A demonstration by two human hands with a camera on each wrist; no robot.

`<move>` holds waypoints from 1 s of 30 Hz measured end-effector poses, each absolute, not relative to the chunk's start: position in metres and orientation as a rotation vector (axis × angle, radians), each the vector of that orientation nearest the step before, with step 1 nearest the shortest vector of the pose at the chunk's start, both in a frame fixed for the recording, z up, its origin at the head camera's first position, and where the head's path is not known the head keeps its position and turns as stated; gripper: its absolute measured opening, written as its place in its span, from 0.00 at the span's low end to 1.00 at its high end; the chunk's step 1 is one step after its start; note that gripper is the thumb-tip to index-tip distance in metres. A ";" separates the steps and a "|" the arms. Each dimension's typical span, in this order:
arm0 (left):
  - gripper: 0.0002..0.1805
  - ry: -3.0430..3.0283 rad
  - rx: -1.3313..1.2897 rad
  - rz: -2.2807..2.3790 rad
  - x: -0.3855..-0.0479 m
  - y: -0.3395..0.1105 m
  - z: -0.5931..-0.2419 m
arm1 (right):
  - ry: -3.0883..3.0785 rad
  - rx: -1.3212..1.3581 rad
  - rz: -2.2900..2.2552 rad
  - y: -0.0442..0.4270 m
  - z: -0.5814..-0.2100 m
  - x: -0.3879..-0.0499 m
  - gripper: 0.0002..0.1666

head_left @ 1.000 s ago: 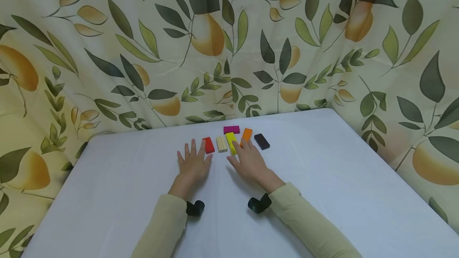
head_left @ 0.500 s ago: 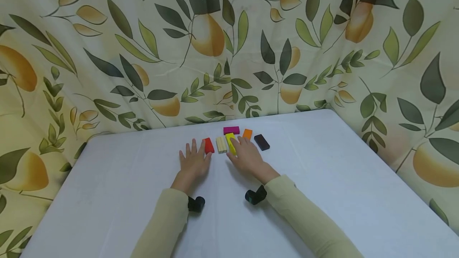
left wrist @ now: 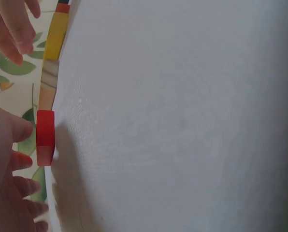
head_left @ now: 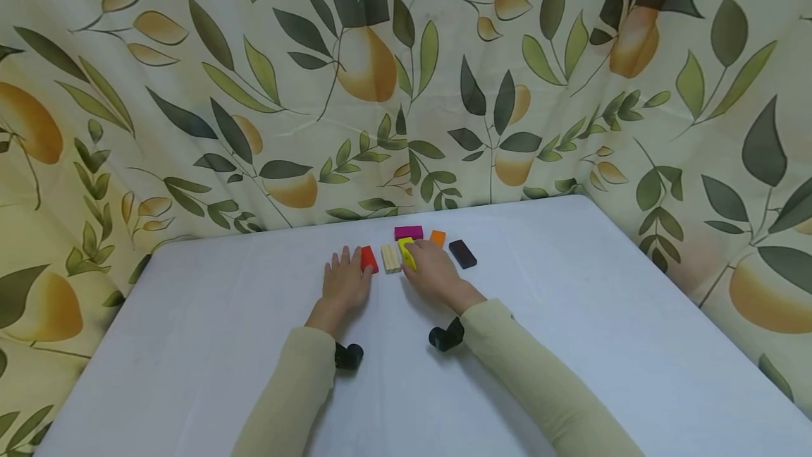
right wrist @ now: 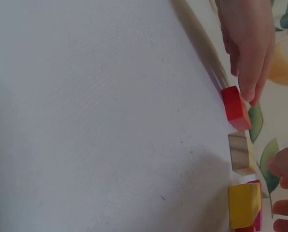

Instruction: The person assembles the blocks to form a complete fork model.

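In the head view my left hand point(head_left: 345, 282) hovers at the red block point(head_left: 369, 260), its thumb and index finger on either side of the near part. The left wrist view shows a gap between those fingers and the red block point(left wrist: 45, 135). Over the yellow block point(head_left: 407, 251) reaches my right hand point(head_left: 436, 272), partly covering it and the orange block point(head_left: 438, 238). Fingers of the right hand point(right wrist: 286, 186) stay apart from the yellow block point(right wrist: 241, 208) in the right wrist view. Between the hands lies a plain wooden block point(head_left: 390, 259).
A magenta block point(head_left: 409, 232) lies behind the yellow one. To the right of the orange one is a black block point(head_left: 463, 254). All sit on a white-covered table point(head_left: 254, 344), near its back edge, with a patterned curtain point(head_left: 254, 90) behind.
Both hands have shifted slightly: the left a little to the right, the right a little left, covering more of the orange block. The blocks look unmoved.
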State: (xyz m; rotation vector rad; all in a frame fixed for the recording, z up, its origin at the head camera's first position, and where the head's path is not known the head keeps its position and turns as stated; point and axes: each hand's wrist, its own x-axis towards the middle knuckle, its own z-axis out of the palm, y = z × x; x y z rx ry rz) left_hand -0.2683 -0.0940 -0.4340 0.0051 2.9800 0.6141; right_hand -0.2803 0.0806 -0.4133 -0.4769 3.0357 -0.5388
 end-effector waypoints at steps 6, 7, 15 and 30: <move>0.33 3.002 0.074 0.665 -0.271 -0.095 -0.434 | 3.055 -0.453 -0.625 0.080 -0.416 -0.287 0.23; 0.33 3.000 0.080 0.674 -0.272 -0.095 -0.434 | 3.053 -0.443 -0.636 0.080 -0.416 -0.287 0.22; 0.32 2.974 0.137 0.710 -0.278 -0.095 -0.433 | 3.009 -0.349 -0.682 0.078 -0.411 -0.293 0.19; 0.28 2.923 0.279 0.602 -0.281 -0.100 -0.425 | 2.980 -0.349 -0.616 0.073 -0.413 -0.301 0.13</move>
